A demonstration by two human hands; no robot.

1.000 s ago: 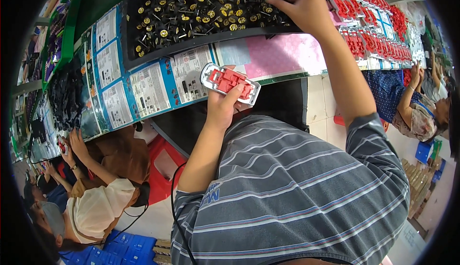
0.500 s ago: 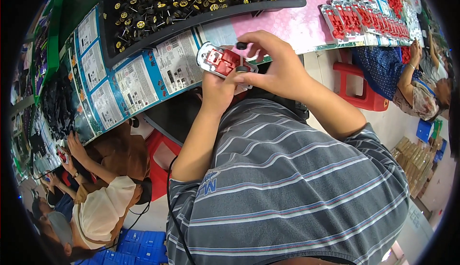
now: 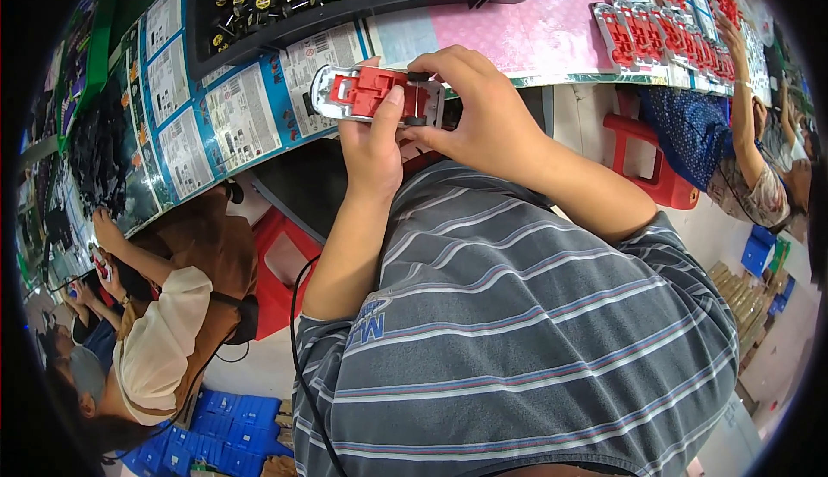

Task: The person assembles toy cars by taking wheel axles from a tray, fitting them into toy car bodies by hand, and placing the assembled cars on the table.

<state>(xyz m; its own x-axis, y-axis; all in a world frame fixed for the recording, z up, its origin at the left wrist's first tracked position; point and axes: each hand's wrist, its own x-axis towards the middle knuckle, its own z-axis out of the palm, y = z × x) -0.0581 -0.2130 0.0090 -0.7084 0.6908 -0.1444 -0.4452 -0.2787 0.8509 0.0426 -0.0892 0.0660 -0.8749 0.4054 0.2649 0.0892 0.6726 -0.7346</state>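
My left hand (image 3: 373,145) grips a toy car body (image 3: 366,89), silver-white shell with a red inner part facing up, its thumb pressed on the red part. At the car's right end sits a wheel axle (image 3: 420,97), a thin rod with a black wheel at each end, lying across the body. My right hand (image 3: 483,102) pinches this axle, forefinger at the upper wheel and thumb at the lower one. Whether the axle is seated in the body cannot be made out.
A black tray (image 3: 379,1) of black-and-yellow wheel axles stands ahead on the table. Rows of red and silver car bodies (image 3: 642,37) lie at the far right on pink bubble sheet (image 3: 509,41). Co-workers sit on both sides, near red stools (image 3: 651,162). Black parts (image 3: 99,162) lie left.
The car has moved left and turned level. The axle, held above the car before, now lies against its right end. My left thumb has come over the red part.
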